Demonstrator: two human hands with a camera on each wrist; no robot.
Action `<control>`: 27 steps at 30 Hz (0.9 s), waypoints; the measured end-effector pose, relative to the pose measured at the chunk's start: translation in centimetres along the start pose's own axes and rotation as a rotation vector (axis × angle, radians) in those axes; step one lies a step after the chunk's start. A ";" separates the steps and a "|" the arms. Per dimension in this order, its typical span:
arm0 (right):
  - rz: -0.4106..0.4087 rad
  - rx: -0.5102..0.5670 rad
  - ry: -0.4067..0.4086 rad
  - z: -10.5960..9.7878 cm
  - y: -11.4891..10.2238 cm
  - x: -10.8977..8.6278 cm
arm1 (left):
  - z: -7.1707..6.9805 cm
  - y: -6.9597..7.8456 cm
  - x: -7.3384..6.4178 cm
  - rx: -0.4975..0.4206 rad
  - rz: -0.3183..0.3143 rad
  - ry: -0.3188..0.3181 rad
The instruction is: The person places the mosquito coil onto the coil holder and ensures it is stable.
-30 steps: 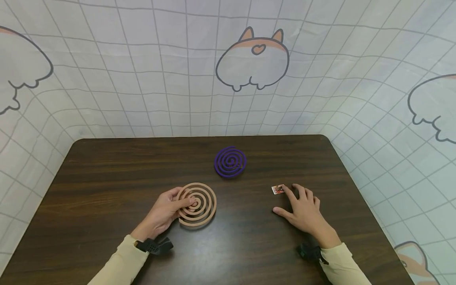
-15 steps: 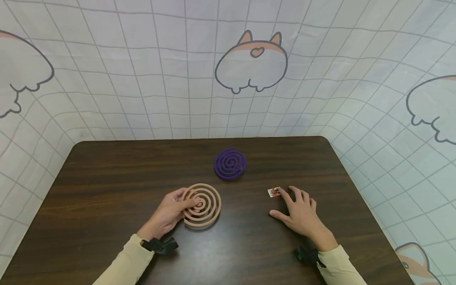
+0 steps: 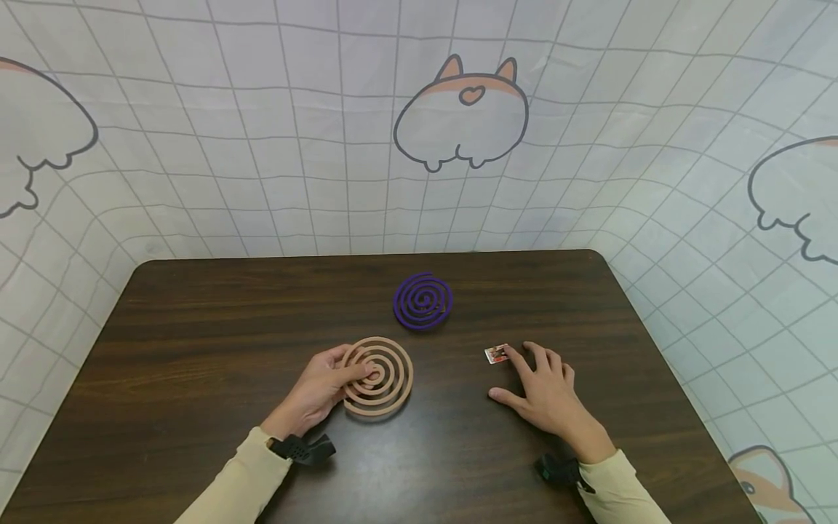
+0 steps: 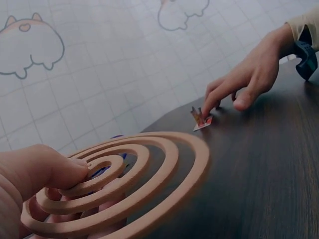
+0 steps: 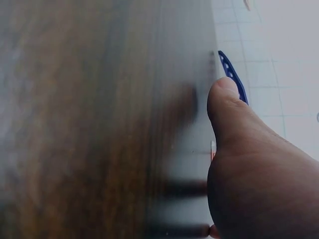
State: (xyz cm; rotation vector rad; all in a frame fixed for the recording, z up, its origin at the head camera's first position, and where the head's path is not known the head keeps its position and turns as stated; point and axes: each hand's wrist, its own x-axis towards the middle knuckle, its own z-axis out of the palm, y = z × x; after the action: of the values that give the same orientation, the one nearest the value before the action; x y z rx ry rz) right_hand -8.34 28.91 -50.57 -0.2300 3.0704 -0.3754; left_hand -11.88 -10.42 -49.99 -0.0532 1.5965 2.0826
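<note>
Small card (image 3: 495, 354): lies on the dark wood table (image 3: 196, 349), shifted toward 9 o'clock since a second ago.
Right hand (image 3: 548, 389): has slid toward 9 o'clock along with the small card, its index fingertip at the card's 3 o'clock edge, seemingly touching.
Tan spiral (image 3: 382, 376): has drifted toward 3 o'clock with the left hand (image 3: 324, 382), narrowing the gap to the small card, which sits near its 3 o'clock.
Purple spiral (image 3: 423, 300): stays put, at 1 o'clock from the tan spiral and 10 o'clock from the small card.
Left fingers: pinch the tan spiral at its 9 o'clock side, thumb on top near the centre, other fingers beneath.
Right fingers: spread wide, thumb well apart from the index and gripping nothing.
Card's look: pale border, red and dark print; from the left wrist, brown bits rise above it, too small to make out.
Tan spiral's look: flat, wood-coloured, evenly spaced coils; the left wrist view shows it raised over the table.
Purple spiral's look: thinner, smaller coils, with a yellowish speck at 4 o'clock.
</note>
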 end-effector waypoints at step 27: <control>-0.040 0.008 0.019 0.6 -0.8 0.1 | 2.2 0.1 1.1 -0.028 -0.007 -0.211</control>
State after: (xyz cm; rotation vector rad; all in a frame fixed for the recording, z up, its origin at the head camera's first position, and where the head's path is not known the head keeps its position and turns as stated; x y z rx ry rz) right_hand -8.32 28.00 -50.94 -0.2891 3.0865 -0.3938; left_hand -12.34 -8.06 -49.59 0.1470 1.4383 2.0313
